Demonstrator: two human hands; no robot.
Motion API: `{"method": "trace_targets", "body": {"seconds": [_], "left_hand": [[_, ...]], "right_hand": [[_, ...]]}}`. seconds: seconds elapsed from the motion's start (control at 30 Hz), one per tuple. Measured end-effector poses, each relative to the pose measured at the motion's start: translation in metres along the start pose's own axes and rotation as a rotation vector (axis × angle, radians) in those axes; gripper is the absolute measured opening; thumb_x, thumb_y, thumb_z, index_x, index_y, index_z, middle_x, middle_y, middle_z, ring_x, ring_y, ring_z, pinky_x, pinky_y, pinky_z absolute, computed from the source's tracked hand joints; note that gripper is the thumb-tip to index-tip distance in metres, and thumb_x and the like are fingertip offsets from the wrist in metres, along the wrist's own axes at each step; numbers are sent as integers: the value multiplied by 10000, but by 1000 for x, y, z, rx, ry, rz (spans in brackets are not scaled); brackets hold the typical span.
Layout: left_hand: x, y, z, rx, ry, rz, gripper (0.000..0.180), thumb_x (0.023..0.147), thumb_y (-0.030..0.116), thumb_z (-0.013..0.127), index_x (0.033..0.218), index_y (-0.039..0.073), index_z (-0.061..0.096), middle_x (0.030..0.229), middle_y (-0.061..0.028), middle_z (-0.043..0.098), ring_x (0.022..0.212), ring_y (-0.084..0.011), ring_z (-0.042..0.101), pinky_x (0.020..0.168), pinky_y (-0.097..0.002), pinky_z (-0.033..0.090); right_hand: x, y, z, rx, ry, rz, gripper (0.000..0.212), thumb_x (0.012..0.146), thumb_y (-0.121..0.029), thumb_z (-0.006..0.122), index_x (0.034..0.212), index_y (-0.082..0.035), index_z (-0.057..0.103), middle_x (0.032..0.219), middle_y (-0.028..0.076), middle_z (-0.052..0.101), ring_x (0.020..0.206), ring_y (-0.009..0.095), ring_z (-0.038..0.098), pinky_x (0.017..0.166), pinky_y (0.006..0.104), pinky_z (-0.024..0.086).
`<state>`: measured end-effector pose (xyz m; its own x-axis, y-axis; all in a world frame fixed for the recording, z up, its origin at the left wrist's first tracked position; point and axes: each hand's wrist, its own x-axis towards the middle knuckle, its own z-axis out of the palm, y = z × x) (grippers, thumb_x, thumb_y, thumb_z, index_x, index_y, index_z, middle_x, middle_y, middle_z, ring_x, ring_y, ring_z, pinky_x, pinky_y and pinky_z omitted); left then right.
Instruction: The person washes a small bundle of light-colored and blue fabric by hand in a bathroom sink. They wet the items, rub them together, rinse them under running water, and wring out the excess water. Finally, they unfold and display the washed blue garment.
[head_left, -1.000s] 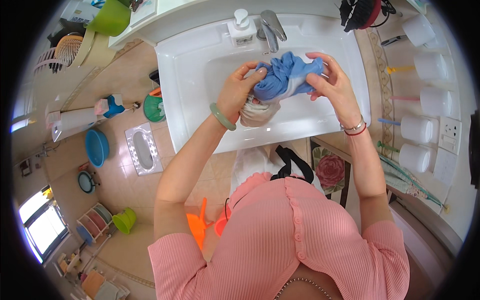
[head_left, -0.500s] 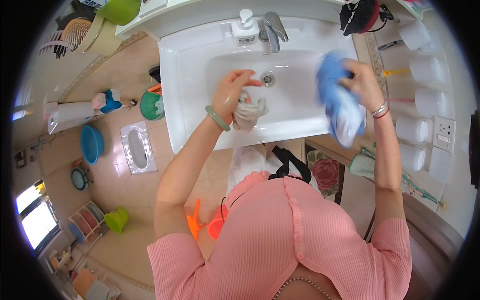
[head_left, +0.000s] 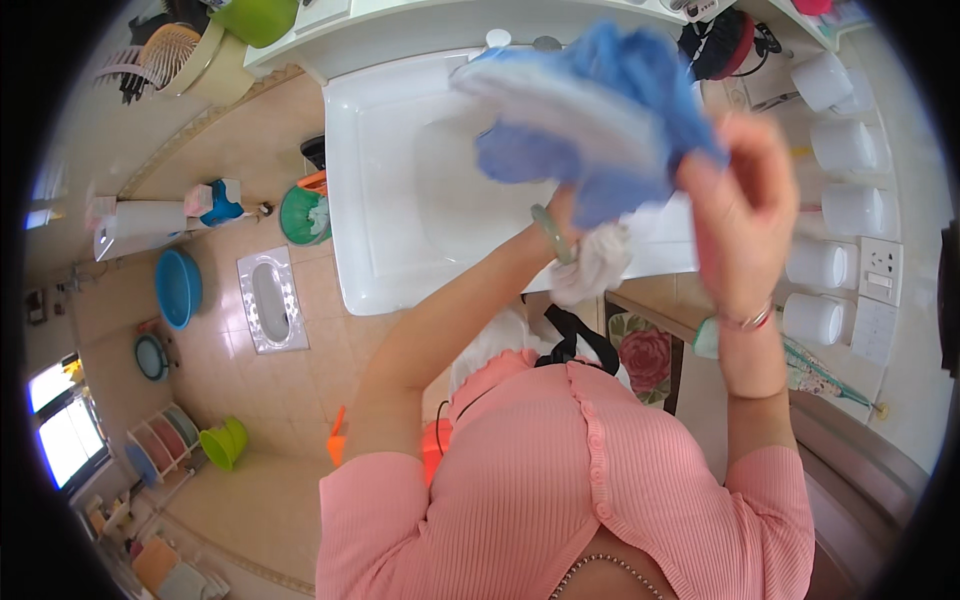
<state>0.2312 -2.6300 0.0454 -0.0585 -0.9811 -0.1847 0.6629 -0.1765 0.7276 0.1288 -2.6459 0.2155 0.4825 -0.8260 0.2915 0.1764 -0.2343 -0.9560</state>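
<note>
In my right hand (head_left: 745, 215) a blue and white cloth (head_left: 600, 125) is lifted over the sink (head_left: 365, 200), pinched at its right side. Motion blurs it, and I cannot tell what kind of garment or cloth it is. My left hand (head_left: 566, 204) lies behind it, mostly covered, with a green bangle on the wrist. From that hand a crumpled off-white cloth (head_left: 592, 265) hangs over the sink's front edge. The left fingers themselves are hidden. The blue cloth also hides the drain and most of the tap (head_left: 547, 43) and the soap bottle (head_left: 498, 38).
White cups (head_left: 815, 262) line the right wall by a socket (head_left: 880, 270). A hairbrush holder (head_left: 215, 70) is at the upper left. Left of the sink, a green bin (head_left: 303, 215), a blue basin (head_left: 177, 290) and a squat toilet (head_left: 268, 300) are on the tiled floor.
My right hand has raised the blue cloth and swung it left across the sink. My left hand has moved right, carrying the off-white cloth, and is now behind the blue one.
</note>
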Motion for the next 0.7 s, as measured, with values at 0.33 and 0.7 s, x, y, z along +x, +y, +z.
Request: {"method": "trace_targets", "body": {"seconds": [0.33, 0.7], "left_hand": [[24, 62, -30, -558, 233, 156, 308, 917, 265, 505, 1144, 57, 527, 823, -39, 585, 815, -196, 570, 820, -371, 467], [-3, 75, -23, -317, 215, 65, 346, 827, 3, 482, 1170, 38, 521, 1009, -61, 546, 921, -198, 541, 884, -354, 436]], "right_hand": [[-110, 105, -6, 278, -210, 645, 185, 818, 42, 632, 997, 10, 602, 1024, 46, 595, 931, 111, 575, 787, 241, 479], [-27, 166, -28, -370, -69, 190, 467, 802, -95, 676, 1225, -31, 487, 1044, 63, 612, 998, 127, 580, 864, 274, 471]]}}
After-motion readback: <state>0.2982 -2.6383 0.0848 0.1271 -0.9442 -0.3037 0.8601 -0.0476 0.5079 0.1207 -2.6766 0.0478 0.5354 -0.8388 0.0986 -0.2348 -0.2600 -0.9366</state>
